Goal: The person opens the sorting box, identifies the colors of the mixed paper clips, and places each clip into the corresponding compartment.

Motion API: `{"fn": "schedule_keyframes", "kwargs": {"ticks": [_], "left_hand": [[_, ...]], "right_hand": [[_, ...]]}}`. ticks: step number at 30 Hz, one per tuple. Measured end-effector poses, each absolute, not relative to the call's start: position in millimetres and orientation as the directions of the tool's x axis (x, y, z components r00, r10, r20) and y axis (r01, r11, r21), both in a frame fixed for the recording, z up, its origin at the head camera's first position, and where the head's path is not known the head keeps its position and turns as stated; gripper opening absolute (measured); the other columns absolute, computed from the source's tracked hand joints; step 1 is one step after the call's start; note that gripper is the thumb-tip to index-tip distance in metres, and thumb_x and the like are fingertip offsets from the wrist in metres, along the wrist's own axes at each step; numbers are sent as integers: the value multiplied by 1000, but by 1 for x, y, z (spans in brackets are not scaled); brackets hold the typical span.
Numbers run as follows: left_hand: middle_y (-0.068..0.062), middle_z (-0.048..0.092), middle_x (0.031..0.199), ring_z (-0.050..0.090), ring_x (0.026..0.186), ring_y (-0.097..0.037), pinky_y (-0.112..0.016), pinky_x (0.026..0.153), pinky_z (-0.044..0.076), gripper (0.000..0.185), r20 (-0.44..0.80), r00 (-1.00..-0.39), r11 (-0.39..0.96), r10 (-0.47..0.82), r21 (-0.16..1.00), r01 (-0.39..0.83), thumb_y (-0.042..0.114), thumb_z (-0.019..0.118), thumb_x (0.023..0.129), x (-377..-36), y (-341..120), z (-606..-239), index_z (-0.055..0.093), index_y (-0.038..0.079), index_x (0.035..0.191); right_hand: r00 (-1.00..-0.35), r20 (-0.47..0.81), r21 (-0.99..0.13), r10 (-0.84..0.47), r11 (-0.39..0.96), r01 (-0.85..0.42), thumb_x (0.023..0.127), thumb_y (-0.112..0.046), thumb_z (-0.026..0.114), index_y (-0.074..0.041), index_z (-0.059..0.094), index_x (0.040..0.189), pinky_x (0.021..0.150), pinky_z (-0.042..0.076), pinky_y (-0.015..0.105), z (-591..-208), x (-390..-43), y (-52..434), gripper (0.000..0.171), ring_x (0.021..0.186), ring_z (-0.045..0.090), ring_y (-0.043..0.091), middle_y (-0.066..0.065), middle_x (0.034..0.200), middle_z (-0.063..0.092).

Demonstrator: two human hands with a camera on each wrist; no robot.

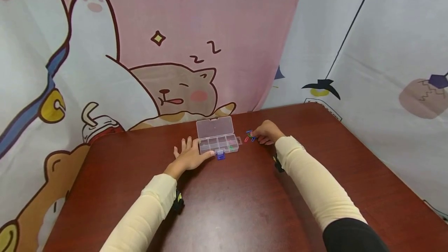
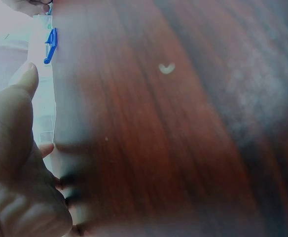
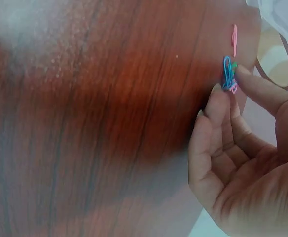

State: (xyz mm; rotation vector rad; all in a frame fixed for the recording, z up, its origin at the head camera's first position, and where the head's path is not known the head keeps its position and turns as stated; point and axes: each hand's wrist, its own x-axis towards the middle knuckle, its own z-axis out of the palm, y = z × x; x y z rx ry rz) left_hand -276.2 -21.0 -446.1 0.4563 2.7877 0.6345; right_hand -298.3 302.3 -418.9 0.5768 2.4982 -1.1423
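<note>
In the head view a clear plastic compartment box (image 1: 218,145) lies on the table with its lid (image 1: 215,127) raised at the back and a blue latch (image 1: 220,155) at the front. My left hand (image 1: 189,155) rests against its left end, fingers spread, thumb along the front edge. A few small coloured pieces (image 1: 231,148) show in its right compartments. Right of the box, my right hand (image 1: 267,132) has its thumb and fingertips at a small group of paper clips. Blue (image 3: 227,71), green (image 3: 234,65) and pink clips show there; whether any is pinched is unclear.
A separate pink paper clip (image 3: 234,39) lies near the group. The brown wooden table (image 1: 224,201) reaches back to a printed cloth (image 1: 224,30) with cartoon animals. A clear hanging tab (image 1: 239,140) sticks out from the box's right end.
</note>
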Motion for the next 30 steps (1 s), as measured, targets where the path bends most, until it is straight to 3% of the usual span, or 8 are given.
{"fn": "schedule_keyframes", "kwargs": {"ticks": [10, 17, 30], "left_hand": [[-23, 6, 161, -3, 148, -44, -72, 107, -3, 91, -161, -922, 863, 353, 436, 255, 73, 49, 85, -281, -21, -443, 26, 12, 149], [-23, 7, 161, -2, 148, -44, -72, 107, -2, 92, -166, -917, 866, 362, 424, 265, 74, 48, 85, -281, -19, -444, 26, 11, 150], [-21, 7, 161, -2, 148, -43, -71, 108, -2, 91, -169, -923, 871, 345, 424, 248, 75, 48, 85, -278, -23, -446, 26, 13, 149]], "right_hand": [[-877, -407, -538, 256, 709, 457, 81, -18, 67, 0, 69, 85, 63, 57, 38, -407, -298, 291, 19, 65, 69, 20, 8, 72, 68], [-867, -402, -465, 295, 750, 470, 84, -21, 64, -2, 69, 79, 60, 57, 37, -410, -300, 289, 20, 59, 67, 19, 7, 66, 67], [-873, -397, -487, 282, 742, 461, 83, -12, 66, 3, 70, 79, 59, 58, 37, -410, -300, 285, 16, 57, 69, 20, 10, 65, 68]]}}
